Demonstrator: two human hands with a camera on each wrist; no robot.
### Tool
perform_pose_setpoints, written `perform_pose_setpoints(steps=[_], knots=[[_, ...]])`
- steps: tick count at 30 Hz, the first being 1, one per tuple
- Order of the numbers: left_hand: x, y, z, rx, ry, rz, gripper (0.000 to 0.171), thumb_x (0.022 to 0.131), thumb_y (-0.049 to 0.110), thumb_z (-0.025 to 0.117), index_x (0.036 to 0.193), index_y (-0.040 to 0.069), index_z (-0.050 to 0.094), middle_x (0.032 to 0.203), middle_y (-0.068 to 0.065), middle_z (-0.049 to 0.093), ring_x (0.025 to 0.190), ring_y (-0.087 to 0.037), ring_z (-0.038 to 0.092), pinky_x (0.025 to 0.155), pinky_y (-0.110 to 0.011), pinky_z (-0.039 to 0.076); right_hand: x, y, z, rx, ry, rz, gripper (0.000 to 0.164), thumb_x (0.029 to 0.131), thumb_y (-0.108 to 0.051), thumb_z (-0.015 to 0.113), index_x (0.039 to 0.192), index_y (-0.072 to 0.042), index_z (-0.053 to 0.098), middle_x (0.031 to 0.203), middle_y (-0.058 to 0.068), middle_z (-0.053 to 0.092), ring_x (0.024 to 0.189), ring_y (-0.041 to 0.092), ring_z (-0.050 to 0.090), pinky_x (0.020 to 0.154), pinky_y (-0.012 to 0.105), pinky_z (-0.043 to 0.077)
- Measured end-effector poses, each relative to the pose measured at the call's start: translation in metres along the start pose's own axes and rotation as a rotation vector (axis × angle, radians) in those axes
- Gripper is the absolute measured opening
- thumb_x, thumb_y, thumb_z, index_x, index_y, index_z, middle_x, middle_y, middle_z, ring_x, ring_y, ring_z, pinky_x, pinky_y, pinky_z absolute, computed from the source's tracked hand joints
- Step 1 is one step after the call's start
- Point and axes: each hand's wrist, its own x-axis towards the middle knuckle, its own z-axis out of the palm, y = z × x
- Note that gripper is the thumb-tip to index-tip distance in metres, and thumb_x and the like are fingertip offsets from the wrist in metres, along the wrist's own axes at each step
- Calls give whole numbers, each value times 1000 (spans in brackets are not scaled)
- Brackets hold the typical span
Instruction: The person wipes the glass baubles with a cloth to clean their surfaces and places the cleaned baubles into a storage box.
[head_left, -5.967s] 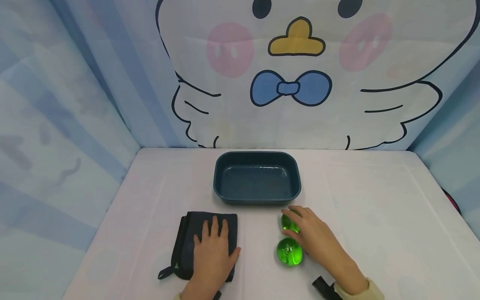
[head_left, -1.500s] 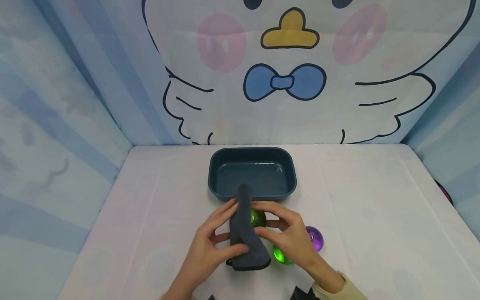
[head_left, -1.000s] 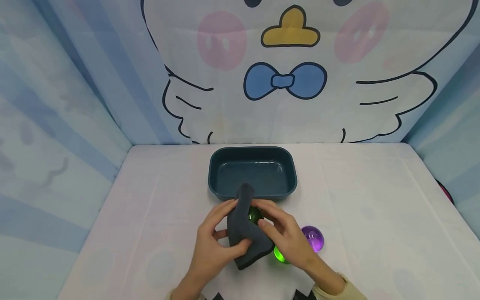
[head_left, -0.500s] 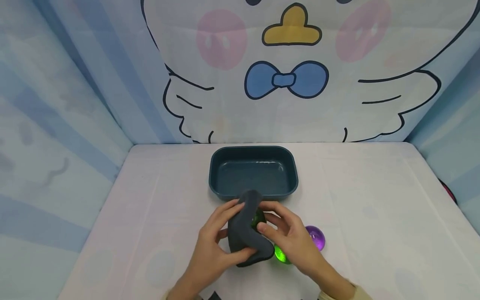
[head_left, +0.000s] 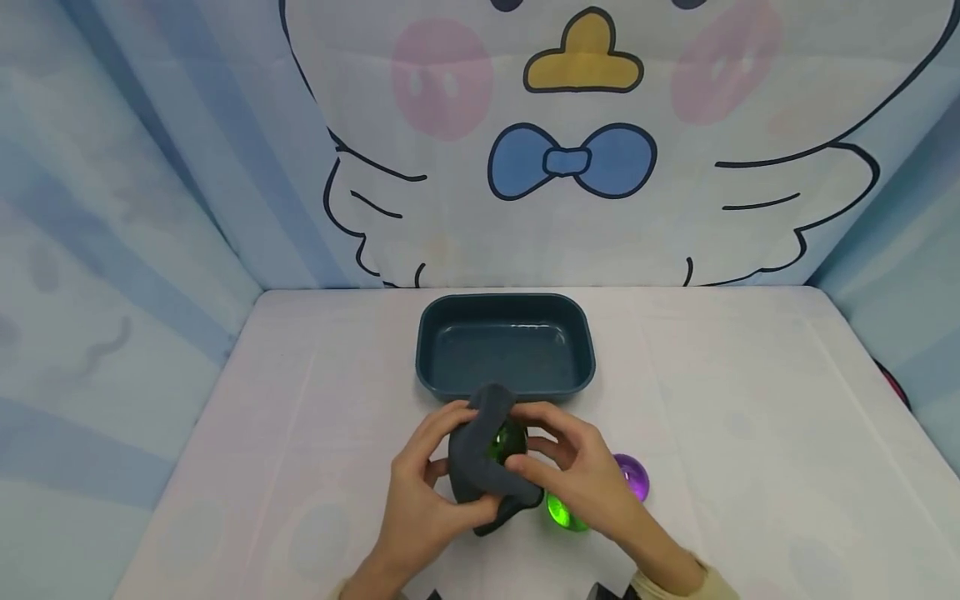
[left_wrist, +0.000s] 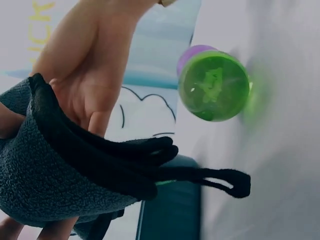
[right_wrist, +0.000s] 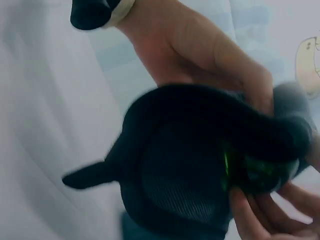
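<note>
- Dark cloth [head_left: 474, 467], held up off the tabletop, mid-table, now bends round one green ball [head_left: 510, 442]; six seconds back it lay flat under a palm.
- Since half a second ago, more of that ball shows in the fold, toward the cloth's 1 o'clock. Looks like the ball being turned or the cloth shifted mid-wipe; my reading is that the rubbing isn't finished.
- Left hand [head_left: 420, 492], between 8 and 9 o'clock: fingers and thumb curled round the cloth.
- Right hand [head_left: 585, 475], 3 o'clock: thumb and fingers pinch the ball at the cloth's edge.
- Second green ball [head_left: 562, 512] at 4 o'clock, partly hidden by the right hand; purple ball [head_left: 634, 477] near 3. Both sit loose.
- Tray [head_left: 506, 348] at 12, nothing seen inside; this ball hasn't gone in.
</note>
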Motion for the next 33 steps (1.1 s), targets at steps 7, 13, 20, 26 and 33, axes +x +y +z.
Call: perform_pose_setpoints(steps=[7, 13, 20, 26, 33], knots=[[4, 3, -5, -102, -52, 11, 77, 69, -9, 81, 136, 17, 55, 142, -7, 52, 126, -25, 55, 78, -38, 62, 1, 0, -18, -132, -159, -270, 54, 89, 8, 67, 140, -2, 52, 141, 14, 51, 130, 15, 50, 101, 32, 53], [7, 5, -7, -201, -78, -17, 78, 71, -10, 79, 139, 15, 53, 140, -10, 53, 124, -27, 56, 84, -40, 61, 2, 6, -22, -403, -116, -483, 59, 82, 5, 75, 137, -9, 59, 139, 11, 55, 132, 18, 50, 106, 26, 48], [8, 5, -7, -243, -91, 2, 72, 74, -10, 79, 138, 10, 55, 142, -12, 51, 125, -26, 56, 84, -41, 61, 1, 7, -17, -379, -63, -479, 58, 82, 8, 74, 136, -4, 58, 134, 14, 57, 127, 14, 53, 97, 24, 54], [9, 3, -6, -253, -107, 42, 69, 74, -11, 79, 136, 4, 55, 143, -14, 49, 130, -25, 52, 87, -41, 60, 0, 5, -11, -303, -17, -351, 53, 85, 7, 71, 135, 0, 56, 129, 17, 60, 119, 10, 59, 91, 26, 57], [9, 0, -4, -273, -105, 9, 73, 74, -10, 77, 140, 7, 51, 138, -16, 53, 117, -22, 60, 82, -41, 61, -1, 1, -10, -324, 21, -288, 50, 87, 2, 71, 135, -4, 59, 124, 12, 62, 110, 13, 62, 86, 29, 59]])
